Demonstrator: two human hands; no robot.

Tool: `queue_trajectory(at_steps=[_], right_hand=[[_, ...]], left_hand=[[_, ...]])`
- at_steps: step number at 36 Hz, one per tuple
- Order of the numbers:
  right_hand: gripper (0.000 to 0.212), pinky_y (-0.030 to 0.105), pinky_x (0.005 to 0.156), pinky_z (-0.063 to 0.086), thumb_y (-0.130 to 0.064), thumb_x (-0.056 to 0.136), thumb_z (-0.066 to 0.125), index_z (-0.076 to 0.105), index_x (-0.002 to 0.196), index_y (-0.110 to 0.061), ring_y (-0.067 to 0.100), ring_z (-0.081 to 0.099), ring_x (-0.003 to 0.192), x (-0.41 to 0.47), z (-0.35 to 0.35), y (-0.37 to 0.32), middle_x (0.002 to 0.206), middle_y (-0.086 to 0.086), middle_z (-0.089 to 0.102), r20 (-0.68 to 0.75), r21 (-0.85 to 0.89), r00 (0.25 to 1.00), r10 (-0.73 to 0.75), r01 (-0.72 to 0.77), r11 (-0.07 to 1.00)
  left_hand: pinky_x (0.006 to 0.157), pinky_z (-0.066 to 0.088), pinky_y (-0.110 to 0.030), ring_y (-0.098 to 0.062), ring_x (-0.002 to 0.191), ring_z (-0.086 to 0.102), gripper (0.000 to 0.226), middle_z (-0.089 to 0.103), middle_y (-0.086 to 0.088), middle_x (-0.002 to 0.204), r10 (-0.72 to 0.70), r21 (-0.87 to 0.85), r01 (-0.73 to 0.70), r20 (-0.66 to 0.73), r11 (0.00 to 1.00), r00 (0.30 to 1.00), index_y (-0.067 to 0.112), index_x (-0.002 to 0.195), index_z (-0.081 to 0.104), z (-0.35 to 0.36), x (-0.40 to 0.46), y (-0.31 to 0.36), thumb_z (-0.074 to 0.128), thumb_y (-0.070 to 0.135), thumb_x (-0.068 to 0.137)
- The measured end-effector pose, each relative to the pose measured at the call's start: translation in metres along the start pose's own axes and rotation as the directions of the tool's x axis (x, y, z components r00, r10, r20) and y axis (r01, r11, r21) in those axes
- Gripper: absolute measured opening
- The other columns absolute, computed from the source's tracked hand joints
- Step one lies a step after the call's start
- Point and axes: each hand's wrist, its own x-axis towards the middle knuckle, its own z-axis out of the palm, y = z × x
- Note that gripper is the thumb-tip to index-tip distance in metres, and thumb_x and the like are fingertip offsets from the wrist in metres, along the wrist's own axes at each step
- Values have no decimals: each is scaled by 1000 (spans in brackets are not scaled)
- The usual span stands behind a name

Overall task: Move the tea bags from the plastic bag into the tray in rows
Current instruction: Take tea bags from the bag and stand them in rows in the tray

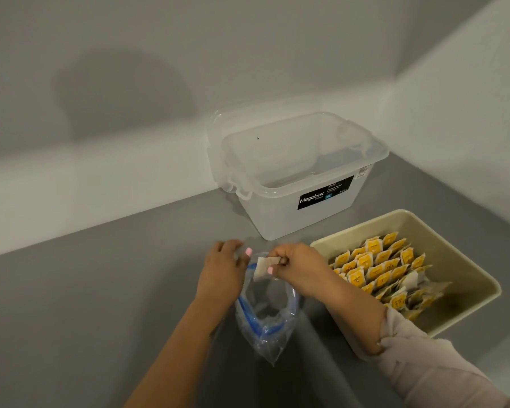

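We are pinching a single white tea bag [262, 267] between the thumb and curled fingers of our right hand [296, 267], holding it just above the open mouth of the clear plastic bag [265, 316] with the blue zip strip. Our left hand [223, 269] is gripping the far edge of that plastic bag, its fingers curling over the rim and keeping the mouth spread wide. The plastic bag is lying on the grey table [100, 304] between our forearms, and we cannot tell whether anything is remaining inside it. Just to the right, the beige tray [471, 269] is sitting on the table, and the rows of yellow-labelled tea bags [380, 269] are standing packed against one another across its near half. Behind the plastic bag, a clear storage box [295, 172] with a black label is resting against the wall. A pale sleeve [430, 366] is covering our right forearm.
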Motion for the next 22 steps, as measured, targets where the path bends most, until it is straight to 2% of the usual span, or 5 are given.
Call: queue_trajectory(at_steps=[5, 10, 14, 18, 22], right_hand=[[16, 30, 75, 56, -17, 83, 70, 69, 77, -32, 10, 64, 80, 0, -21, -14, 84, -9, 69, -18, 135, 993, -113, 115, 984], [22, 24, 60, 53, -9, 81, 70, 70, 73, -30, 9, 64, 67, 1, -37, -20, 80, -6, 70, -38, 228, 981, -192, 196, 954], [19, 13, 59, 43, -8, 82, 69, 69, 75, -26, -6, 57, 58, 1, -44, -19, 79, -7, 69, -37, 253, 976, -215, 217, 943], [21, 16, 57, 45, -7, 83, 67, 68, 74, -26, -2, 57, 56, 1, -43, -13, 78, -6, 68, -52, 264, 980, -192, 199, 944], [22, 20, 55, 48, -6, 83, 67, 68, 77, -27, 9, 60, 67, 3, -42, -7, 82, -5, 69, -53, 302, 981, -184, 192, 934]], left_hand=[[80, 46, -27, -16, 91, 58, 37, 63, -8, 110, -49, -279, 64, 58, 958, 997, 12, 113, 59, -17, 3, 15, 36, 38, 100], [63, 55, -23, -14, 75, 67, 47, 70, -8, 92, -109, -647, 470, 515, 600, 850, 14, 101, 64, -35, -3, 29, 27, 44, 100], [57, 57, -22, -11, 63, 68, 35, 72, -9, 80, -30, -710, 578, 621, 403, 783, 5, 103, 63, -43, -6, 35, 42, 32, 97], [58, 58, -20, -10, 61, 68, 23, 72, -7, 75, -1, -729, 571, 616, 378, 787, 7, 98, 66, -43, -5, 36, 50, 23, 93], [61, 58, -20, -10, 69, 70, 15, 74, -4, 84, -15, -712, 528, 589, 464, 808, 13, 96, 68, -40, -4, 38, 56, 19, 89]])
